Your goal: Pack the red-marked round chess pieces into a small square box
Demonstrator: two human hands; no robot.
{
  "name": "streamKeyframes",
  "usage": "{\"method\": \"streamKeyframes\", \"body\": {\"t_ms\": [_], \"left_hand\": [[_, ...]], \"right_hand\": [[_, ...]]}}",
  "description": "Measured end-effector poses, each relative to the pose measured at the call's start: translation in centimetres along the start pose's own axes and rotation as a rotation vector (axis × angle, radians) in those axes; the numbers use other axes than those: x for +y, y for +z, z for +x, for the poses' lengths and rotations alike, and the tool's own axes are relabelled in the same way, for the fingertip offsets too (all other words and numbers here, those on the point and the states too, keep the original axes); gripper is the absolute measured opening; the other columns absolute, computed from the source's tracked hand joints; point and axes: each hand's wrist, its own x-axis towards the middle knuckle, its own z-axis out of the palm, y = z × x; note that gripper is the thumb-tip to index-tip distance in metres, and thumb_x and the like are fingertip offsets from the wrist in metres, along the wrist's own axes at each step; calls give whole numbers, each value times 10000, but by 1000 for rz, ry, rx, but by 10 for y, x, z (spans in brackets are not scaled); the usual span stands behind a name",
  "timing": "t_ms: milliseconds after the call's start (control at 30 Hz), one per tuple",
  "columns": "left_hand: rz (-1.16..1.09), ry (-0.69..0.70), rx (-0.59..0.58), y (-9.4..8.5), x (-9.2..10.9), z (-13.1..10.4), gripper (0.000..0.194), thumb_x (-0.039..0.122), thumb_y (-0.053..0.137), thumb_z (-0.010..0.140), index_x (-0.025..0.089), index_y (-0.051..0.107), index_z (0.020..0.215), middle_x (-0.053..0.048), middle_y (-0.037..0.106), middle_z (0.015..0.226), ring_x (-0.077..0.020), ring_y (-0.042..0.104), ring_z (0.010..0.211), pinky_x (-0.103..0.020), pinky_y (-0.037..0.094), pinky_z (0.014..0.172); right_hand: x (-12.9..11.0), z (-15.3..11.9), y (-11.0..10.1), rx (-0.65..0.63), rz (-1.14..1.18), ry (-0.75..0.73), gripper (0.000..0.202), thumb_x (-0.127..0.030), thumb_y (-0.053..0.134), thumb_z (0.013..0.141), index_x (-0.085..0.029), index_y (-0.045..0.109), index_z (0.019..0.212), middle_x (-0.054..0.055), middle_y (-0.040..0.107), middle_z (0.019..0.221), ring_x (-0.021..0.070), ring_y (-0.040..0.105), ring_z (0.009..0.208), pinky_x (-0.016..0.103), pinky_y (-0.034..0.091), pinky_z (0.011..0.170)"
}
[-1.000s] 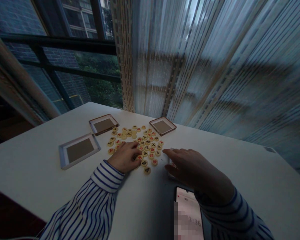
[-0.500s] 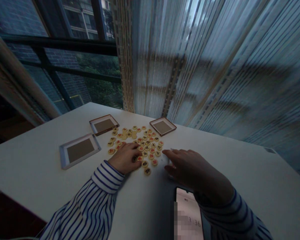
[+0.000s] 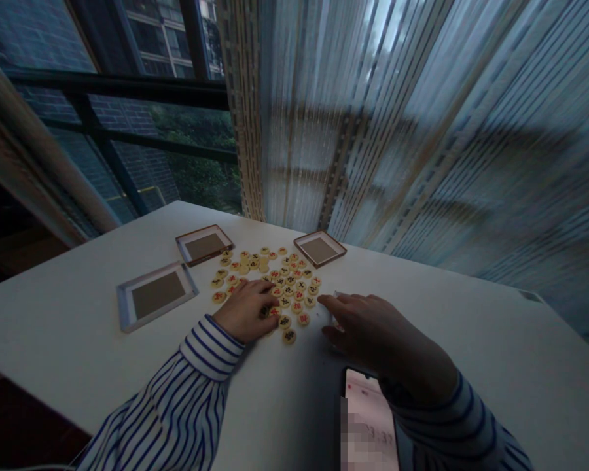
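Several round xiangqi pieces [image 3: 289, 280] with red or black characters lie in a loose cluster on the white table. My left hand [image 3: 245, 309] rests over the near left side of the cluster, fingers spread and curved, the thumb beside a red-marked piece [image 3: 275, 313]. My right hand [image 3: 373, 324] hovers low at the right of the cluster, its index finger and thumb apart. Under that hand, a clear-edged thing [image 3: 338, 294] shows only in part; the palm hides most of it. A black-marked piece [image 3: 289, 336] lies nearest to me.
Three shallow trays stand around the pieces: a clear-walled tray [image 3: 122, 317] at left, a brown-rimmed tray [image 3: 179, 247] behind it, another brown-rimmed tray [image 3: 342, 252] at back right. A phone [image 3: 368, 418] lies by my right wrist. A string curtain [image 3: 324, 131] hangs behind the table [image 3: 446, 314].
Both hands and the pieces stay almost where they were. My right hand has shifted only very slightly. The digits on the phone screen have changed.
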Motion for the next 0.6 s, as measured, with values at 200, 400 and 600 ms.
{"method": "streamKeyframes", "body": {"t_ms": [200, 400, 600], "left_hand": [[-3, -9, -7, 0, 1, 0, 305, 326, 557, 720, 204, 684, 969, -130, 519, 1257, -297, 461, 1160, -486, 327, 981], [4, 11, 1, 0, 1, 1, 302, 309, 556, 715, 188, 690, 957, -146, 526, 1239, -293, 453, 1168, -467, 313, 995], [10, 0, -1, -1, 2, 0, 296, 311, 553, 719, 195, 692, 953, -140, 524, 1241, -296, 446, 1172, -475, 309, 997]], "right_hand": [[0, 1, 1, 2, 0, -17, 323, -308, 461, 824, -217, 483, 1133, 102, 639, 970, 229, 610, 878, 335, 402, 699], [-1, 1, 0, 4, -10, -23, 333, -304, 447, 827, -217, 482, 1147, 99, 641, 972, 235, 612, 869, 334, 405, 683], [-1, 0, 0, 24, -18, -43, 315, -298, 445, 823, -205, 496, 1120, 99, 641, 974, 235, 610, 875, 322, 406, 669]]}}
